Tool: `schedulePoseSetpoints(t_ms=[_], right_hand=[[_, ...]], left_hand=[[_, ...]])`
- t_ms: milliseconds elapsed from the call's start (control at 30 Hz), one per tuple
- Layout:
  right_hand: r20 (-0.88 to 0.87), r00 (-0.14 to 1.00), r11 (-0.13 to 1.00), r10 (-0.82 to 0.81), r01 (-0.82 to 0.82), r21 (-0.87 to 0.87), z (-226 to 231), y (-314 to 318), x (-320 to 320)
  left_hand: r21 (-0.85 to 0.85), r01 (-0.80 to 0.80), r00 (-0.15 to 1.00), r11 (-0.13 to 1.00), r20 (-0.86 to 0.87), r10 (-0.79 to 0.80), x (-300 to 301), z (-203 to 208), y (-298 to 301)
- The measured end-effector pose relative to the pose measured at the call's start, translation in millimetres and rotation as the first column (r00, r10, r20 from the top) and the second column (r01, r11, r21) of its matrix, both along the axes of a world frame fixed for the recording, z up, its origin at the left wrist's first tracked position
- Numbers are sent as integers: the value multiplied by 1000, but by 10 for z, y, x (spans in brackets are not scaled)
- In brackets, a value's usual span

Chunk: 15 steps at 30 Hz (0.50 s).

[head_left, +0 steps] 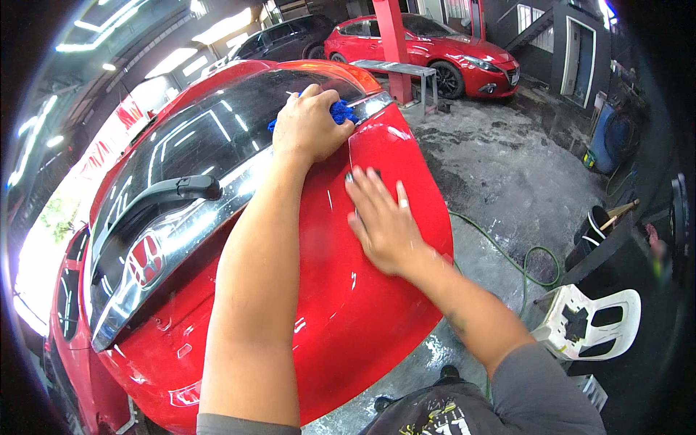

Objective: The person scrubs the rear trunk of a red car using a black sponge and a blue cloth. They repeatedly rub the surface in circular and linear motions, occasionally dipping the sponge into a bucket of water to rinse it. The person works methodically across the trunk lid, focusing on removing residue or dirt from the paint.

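My left hand [308, 127] is closed around a bunched blue cloth [343, 112] at the upper corner of a red car's tailgate [326, 283], beside the rear window. A small pale tip [292, 95] shows by its fingers, too small to name. Lower and to the right, my right hand [384, 225] lies on the red paint with fingers stretched out, a ring on one of them. Something dark peeks out beside its fingertips; most of it is hidden under the hand. Left of my left forearm are a chrome strip [243, 177] and the rear wiper [174, 190].
A green hose [522, 268] snakes over the wet concrete floor [500, 181] on the right. Near me stands a white plastic chair [591, 322]. Farther back are a metal bench [402, 70], a red post [392, 43] and another red car [442, 54]. A blue drum [612, 134] stands far right.
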State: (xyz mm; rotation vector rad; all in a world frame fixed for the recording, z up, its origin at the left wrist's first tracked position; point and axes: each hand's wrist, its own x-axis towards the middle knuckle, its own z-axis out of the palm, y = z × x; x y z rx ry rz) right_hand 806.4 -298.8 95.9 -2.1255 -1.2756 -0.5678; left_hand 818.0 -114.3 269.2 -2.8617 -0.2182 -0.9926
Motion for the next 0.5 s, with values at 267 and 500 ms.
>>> schedulePoseSetpoints(t_ms=[267, 500], right_hand=[[23, 999, 999, 40, -40, 27, -170, -145, -250], [-192, 977, 985, -98, 122, 120, 437, 184, 489]], left_hand=[[12, 22, 997, 1000, 77, -22, -1, -57, 49], [2, 40, 995, 999, 90, -40, 57, 2, -9]])
